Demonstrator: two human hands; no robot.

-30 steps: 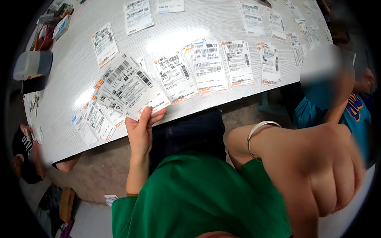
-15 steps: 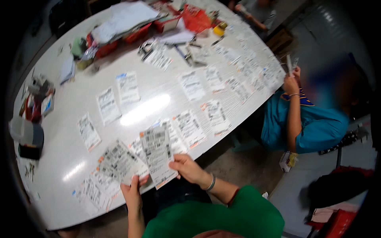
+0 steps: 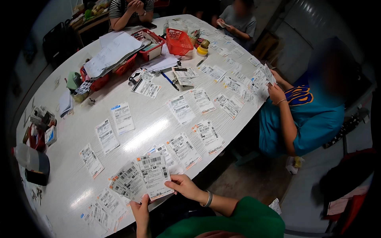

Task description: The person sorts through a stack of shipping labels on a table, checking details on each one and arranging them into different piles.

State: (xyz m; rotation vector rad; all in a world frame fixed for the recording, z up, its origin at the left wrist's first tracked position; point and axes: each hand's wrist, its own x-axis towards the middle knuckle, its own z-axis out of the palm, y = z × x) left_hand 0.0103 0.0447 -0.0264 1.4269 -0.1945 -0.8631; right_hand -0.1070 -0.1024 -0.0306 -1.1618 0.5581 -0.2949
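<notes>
My left hand (image 3: 141, 209) is closed on the lower ends of a fan of shipping labels (image 3: 125, 183), white slips with barcodes and orange corners. With thumb and fingers, my right hand (image 3: 185, 188) grips one shipping label (image 3: 154, 178) by its lower right edge. That label overlaps the right side of the fan, and its bottom lies close to my left fingertips. Beneath them, several labels (image 3: 111, 203) lie along the near edge of the white table (image 3: 65, 158). More label piles (image 3: 184, 150) run to the right, and a few (image 3: 107, 136) sit farther left.
Red baskets (image 3: 178, 41), papers (image 3: 115, 53), a blue pen (image 3: 170, 81) and yellow tape (image 3: 202, 51) occupy the far side. A jug of dark liquid (image 3: 33, 158) stands at the left edge. Seated at the right, a co-worker in a teal shirt (image 3: 301, 123) holds labels. Others sit beyond.
The single label in my right hand has shifted to overlap the fan, nearer my left hand. The co-worker's hands at the right have come in over the table edge. My view has tilted up.
</notes>
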